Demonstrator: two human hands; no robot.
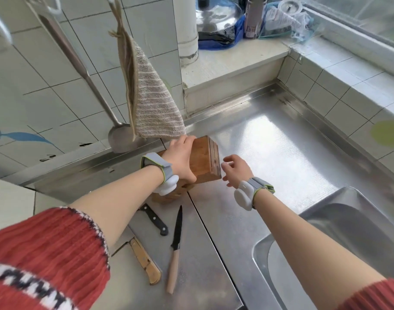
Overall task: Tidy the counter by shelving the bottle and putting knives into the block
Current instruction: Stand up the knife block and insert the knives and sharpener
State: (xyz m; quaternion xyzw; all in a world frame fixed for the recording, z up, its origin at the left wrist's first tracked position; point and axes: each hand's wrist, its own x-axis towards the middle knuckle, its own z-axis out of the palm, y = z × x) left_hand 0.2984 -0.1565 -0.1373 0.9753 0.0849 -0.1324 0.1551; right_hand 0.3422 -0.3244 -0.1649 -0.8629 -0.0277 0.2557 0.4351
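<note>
A brown wooden knife block (206, 161) stands on the steel counter, its slotted face turned to the right. My left hand (180, 158) grips the block's left side and top. My right hand (235, 170) hovers just right of the slotted face, fingers loosely curled and holding nothing. Three knives lie on the counter nearer to me: a black-handled knife (157, 221) partly under my left forearm, a black-bladed knife with a pale wooden handle (175, 249), and a knife with a tan wooden handle (145, 261) whose blade my arm hides. No bottle is clearly visible.
A steel sink (339, 238) sits at the lower right. A striped towel (150, 101) and a ladle (122, 136) hang on the tiled wall behind the block. Pot lids, a can and plastic bags crowd the raised ledge (236, 57) by the window.
</note>
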